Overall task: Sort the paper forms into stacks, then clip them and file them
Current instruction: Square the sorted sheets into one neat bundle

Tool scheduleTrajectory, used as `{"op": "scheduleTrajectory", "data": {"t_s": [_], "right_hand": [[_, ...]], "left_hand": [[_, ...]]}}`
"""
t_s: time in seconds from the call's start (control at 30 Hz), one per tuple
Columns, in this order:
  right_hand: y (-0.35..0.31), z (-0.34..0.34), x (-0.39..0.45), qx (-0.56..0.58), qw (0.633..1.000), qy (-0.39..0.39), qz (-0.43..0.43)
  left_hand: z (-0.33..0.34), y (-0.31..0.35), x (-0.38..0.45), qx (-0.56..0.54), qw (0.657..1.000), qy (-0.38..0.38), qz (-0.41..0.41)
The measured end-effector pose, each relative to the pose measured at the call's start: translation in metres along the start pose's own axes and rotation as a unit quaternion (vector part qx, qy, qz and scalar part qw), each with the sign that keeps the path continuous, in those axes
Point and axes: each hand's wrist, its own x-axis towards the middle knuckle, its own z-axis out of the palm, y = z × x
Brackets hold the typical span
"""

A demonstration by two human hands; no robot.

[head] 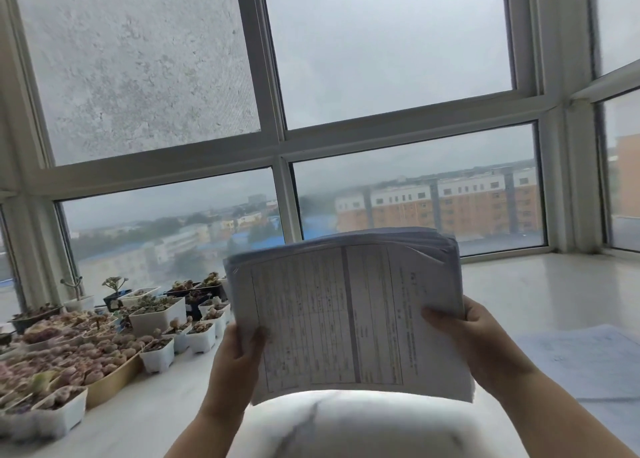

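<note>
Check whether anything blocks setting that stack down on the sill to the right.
Nothing visible does. Both hands, left hand and right hand, grip the stack of forms; only loose sheets lie flat there.

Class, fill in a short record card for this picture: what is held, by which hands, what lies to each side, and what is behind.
held: thick stack of forms, raised off the sill
left hand: grips the stack's left edge, thumb on top
right hand: grips the right edge
to the left: small plant pots in rows
to the right: loose sheets lying flat
behind: window, buildings outside
</note>
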Motion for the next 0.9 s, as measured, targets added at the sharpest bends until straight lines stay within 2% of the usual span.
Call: {"op": "scheduleTrajectory", "data": {"t_s": [0.07,0.2,0.4,0.5,0.57,0.63,0.7,0.73,0.8,0.83,0.9], "right_hand": [[-0.002,0.001,0.001,-0.011,1.000,-0.010,-0.006],[0.008,0.002,-0.004,-0.033,0.999,-0.022,0.022],[0.006,0.004,-0.003,-0.007,1.000,-0.018,0.024],[0.008,0.003,-0.006,-0.020,0.998,-0.036,0.042],[0.009,0.002,-0.006,-0.024,0.998,-0.040,0.052],[0.007,0.002,-0.005,-0.034,0.997,-0.050,0.049],[0.006,0.002,-0.004,-0.034,0.996,-0.062,0.049],[0.006,0.001,-0.004,-0.029,0.996,-0.066,0.053],[0.005,0.000,-0.003,-0.017,0.996,-0.070,0.059],[0.006,-0.001,-0.003,-0.010,0.995,-0.073,0.061],[0.007,-0.002,-0.003,-0.002,0.995,-0.077,0.065]], "left_hand": [[-0.004,0.003,-0.001,0.003,1.000,0.003,0.011],[-0.005,-0.007,-0.009,-0.004,0.997,-0.021,-0.076],[-0.001,0.001,-0.006,-0.025,0.999,-0.008,-0.040],[-0.006,-0.005,-0.008,-0.035,0.991,-0.052,-0.119],[-0.008,0.001,-0.008,-0.021,0.992,-0.036,-0.120],[-0.006,0.019,-0.005,0.070,0.996,0.045,-0.036],[0.001,0.047,-0.005,0.197,0.965,0.113,0.132],[0.009,0.063,-0.007,0.248,0.935,0.108,0.228],[0.037,0.091,-0.010,0.309,0.875,0.044,0.369],[0.053,0.100,-0.011,0.323,0.855,0.013,0.405],[0.083,0.117,-0.013,0.345,0.836,-0.044,0.423]]}}
